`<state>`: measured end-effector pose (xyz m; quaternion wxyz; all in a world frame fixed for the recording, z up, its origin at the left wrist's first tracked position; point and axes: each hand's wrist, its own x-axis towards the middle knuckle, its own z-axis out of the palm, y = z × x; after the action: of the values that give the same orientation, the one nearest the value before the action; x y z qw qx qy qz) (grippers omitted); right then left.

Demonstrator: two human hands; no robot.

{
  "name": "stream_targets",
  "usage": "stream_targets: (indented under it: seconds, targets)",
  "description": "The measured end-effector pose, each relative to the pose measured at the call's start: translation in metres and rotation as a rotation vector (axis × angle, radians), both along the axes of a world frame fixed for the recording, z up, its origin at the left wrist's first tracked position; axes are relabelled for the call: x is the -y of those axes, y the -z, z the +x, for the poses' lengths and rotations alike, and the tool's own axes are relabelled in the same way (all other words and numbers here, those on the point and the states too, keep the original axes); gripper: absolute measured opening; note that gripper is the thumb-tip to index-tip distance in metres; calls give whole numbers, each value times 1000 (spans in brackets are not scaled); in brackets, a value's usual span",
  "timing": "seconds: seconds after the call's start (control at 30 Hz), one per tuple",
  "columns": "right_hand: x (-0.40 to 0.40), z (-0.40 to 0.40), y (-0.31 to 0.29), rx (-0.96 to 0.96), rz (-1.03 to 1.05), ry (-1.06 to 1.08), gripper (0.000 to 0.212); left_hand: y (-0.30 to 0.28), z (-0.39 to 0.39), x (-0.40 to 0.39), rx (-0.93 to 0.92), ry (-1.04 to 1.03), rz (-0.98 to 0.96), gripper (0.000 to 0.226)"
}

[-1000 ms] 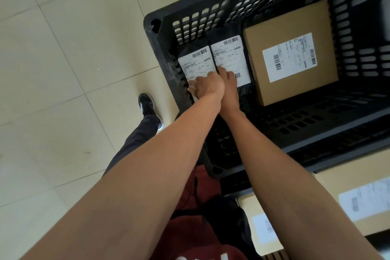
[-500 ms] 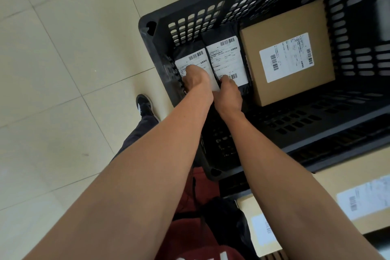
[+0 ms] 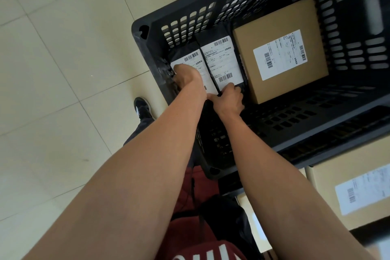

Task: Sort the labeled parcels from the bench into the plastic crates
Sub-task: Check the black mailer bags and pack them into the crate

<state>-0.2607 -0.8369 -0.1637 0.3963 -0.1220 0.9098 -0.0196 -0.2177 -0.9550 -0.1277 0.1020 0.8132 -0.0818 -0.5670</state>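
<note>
Crate [image 3: 348, 116] floor: left hand [image 3: 186, 75] masking label [image 3: 190, 67].

— What is the person wearing?
— A dark red top [image 3: 196, 236] with large white letters across the chest, cut off by the frame. Both forearms are bare, no sleeves showing, no watch or rings that I can make out.
— And below?
— Dark trousers [image 3: 139, 131], and a black shoe [image 3: 143, 108] with a white stripe at the side. A black strap or bag [image 3: 228, 215] hangs at the front.
</note>
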Motion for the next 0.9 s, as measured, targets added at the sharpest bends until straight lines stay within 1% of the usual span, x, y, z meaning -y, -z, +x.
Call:
stream_targets:
  seconds: [0.17, 0.27, 0.33, 0.4, 0.43, 0.47, 0.5, 0.53, 0.57, 0.6, 0.67, 0.77, 0.83, 0.9]
  targets:
    - [0, 2, 1, -41, 5, -27, 67, 17, -2, 7, -12, 73, 42, 64]
    - [0, 0, -1, -27, 18, -61, 67, 12, -4, 8, -27, 69, 34, 70]
    - [1, -3, -5, 2, 35, -75, 66, 22, -2, 9, -47, 58, 30, 76]
    - [1, -7, -10, 38, 40, -80, 54, 34, 2, 13, -91, 68, 26, 84]
    - [1, -9, -13, 58, 32, -78, 46, 31, 3, 16, -113, 90, 23, 84]
    - [1, -11, -18, 79, 16, -66, 38, 22, 3, 20, -140, 122, 11, 78]
    - [0, -14, -23, 99, -12, -36, 34, 6, 2, 24, -177, 173, -4, 66]
    - [0, -16, -29, 115, -54, 3, 32, -18, 0, 28, -216, 236, -30, 49]
    - [-1, -18, -36, 122, -103, 42, 34, -38, -1, 31, -258, 287, -47, 33]
    - [-2, -20, -45, 116, -150, 77, 37, -53, -2, 33, -289, 350, -63, 24]
    - [-5, -23, -63, 94, -237, 137, 36, -76, 3, 36, -347, 478, -99, 22]
    - [-13, -23, -93, 40, -353, 205, 34, -102, 12, 37, -428, 682, -204, 20]
    - [-18, -19, -112, -7, -415, 243, 35, -115, 14, 40, -417, 857, -303, 19]
    - [-22, -9, -130, -46, -460, 266, 36, -126, 18, 40, -379, 1091, -400, 30]
